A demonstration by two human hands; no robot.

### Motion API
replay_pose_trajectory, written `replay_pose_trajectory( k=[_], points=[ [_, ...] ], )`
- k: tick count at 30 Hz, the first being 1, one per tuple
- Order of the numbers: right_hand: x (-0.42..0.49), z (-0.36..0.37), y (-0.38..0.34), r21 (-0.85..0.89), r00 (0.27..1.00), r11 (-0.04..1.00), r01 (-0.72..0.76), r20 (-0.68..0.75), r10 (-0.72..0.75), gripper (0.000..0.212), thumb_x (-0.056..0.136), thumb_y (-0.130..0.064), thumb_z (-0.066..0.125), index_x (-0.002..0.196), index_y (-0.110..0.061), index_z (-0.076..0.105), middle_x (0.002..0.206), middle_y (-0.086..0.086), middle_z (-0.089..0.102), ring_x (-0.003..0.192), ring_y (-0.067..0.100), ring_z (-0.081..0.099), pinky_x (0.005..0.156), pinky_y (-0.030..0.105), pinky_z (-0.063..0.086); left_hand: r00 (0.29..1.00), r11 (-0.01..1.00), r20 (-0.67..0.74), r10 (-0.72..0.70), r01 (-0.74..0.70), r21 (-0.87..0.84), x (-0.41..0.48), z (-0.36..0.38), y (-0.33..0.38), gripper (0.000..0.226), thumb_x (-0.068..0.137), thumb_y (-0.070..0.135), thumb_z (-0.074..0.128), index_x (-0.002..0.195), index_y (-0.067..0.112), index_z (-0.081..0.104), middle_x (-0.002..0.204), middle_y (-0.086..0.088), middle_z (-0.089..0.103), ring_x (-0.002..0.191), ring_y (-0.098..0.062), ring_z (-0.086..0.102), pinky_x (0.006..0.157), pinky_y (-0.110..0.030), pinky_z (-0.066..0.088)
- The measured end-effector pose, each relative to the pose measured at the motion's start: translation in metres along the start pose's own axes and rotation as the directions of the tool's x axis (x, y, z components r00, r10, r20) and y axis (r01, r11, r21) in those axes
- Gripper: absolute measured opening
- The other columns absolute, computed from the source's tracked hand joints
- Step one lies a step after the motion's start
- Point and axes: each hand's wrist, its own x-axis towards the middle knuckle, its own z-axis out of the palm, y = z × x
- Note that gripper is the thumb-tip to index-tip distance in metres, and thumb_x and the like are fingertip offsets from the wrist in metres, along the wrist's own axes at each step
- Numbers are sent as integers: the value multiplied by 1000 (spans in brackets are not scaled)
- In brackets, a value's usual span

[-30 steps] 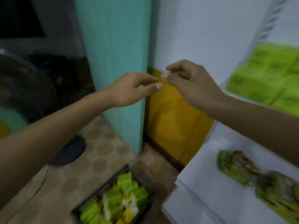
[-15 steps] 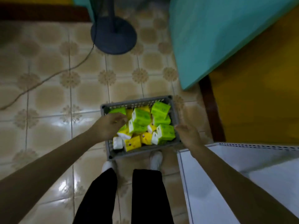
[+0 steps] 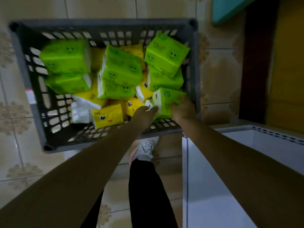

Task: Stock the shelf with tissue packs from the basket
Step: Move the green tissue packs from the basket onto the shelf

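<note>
grey basket (image 3: 26, 76) sits on the tiled floor (image 3: 9, 145), stuffed with green and yellow packs. a yellow pack (image 3: 107, 115) lies just left of the left hand (image 3: 144, 115). both hands squeeze one green pack (image 3: 166, 100) in the near right corner, right hand (image 3: 183, 111) on its other side. white shelf (image 3: 213, 186) far right.

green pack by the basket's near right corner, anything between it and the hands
Nothing visible does. The left hand and right hand already touch either side of that green pack inside the basket; no other pack lies on top of it.
</note>
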Motion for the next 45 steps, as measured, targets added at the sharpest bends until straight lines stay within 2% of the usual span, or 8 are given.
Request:
replay_pose_trajectory(
  k=[9,13,18,22,25,33,37,45],
  points=[
    [-35,0,-11,243,1000,970,-14,-2,15,42,98,-24,46,139,-18,44,140,9,49,125,30,48,100,38,42,996,934,-49,-79,57,-353,-41,1,26,35,70,38,80,74,14,55,80,-8,60,85,-29,66,81,-48,57],
    [-99,-18,-48,613,992,780,-122,102,75,37,97,-33,49,129,-14,53,128,11,58,107,28,59,86,44,50,942,971,-237,237,-220,97,-103,-57,58,54,60,32,84,98,8,54,89,-4,57,86,-23,58,70,-28,45],
    [-201,-98,-95,887,940,321,-332,341,30,69,86,-71,33,135,-25,47,123,4,58,98,26,58,77,40,47,479,324,182,859,-782,532,-236,-159,105,28,71,17,60,96,6,55,120,-11,61,107,-22,52,82,-36,48],
    [-316,-161,-135,932,971,344,-110,175,-163,84,72,-77,47,131,-18,54,127,7,62,115,27,60,96,48,48,20,-266,473,881,-805,530,-343,-218,143,14,81,4,58,92,6,49,126,-10,53,117,-31,49,98,-34,39],
    [-413,-193,-162,920,950,381,87,38,-309,73,75,-58,53,131,-10,54,130,16,59,118,32,57,96,48,49,-185,-461,508,841,-737,495,-415,-253,168,14,85,-1,57,95,4,50,131,-13,47,120,-36,49,97,-43,44],
    [-587,-231,-173,923,934,262,282,-201,-295,53,87,-57,40,124,-23,59,120,6,67,107,25,64,90,49,51,-285,-479,450,847,-776,410,-559,-295,228,37,82,17,62,115,8,51,135,-13,45,124,-30,44,104,-27,34],
    [-649,-268,-152,830,865,311,463,-347,-362,87,71,-72,28,133,-16,53,126,17,61,122,28,55,104,48,42,-93,-195,415,905,-958,211,-613,-288,242,39,77,35,58,113,21,51,100,3,60,91,-14,59,79,-18,46],
    [-728,-320,-125,478,509,175,861,-821,-259,33,82,-43,50,111,-31,57,103,-16,69,100,4,65,82,29,54,224,372,422,879,-875,-311,-722,-193,269,22,95,21,43,75,12,48,49,0,50,46,-9,51,52,-21,48]
  ],
)
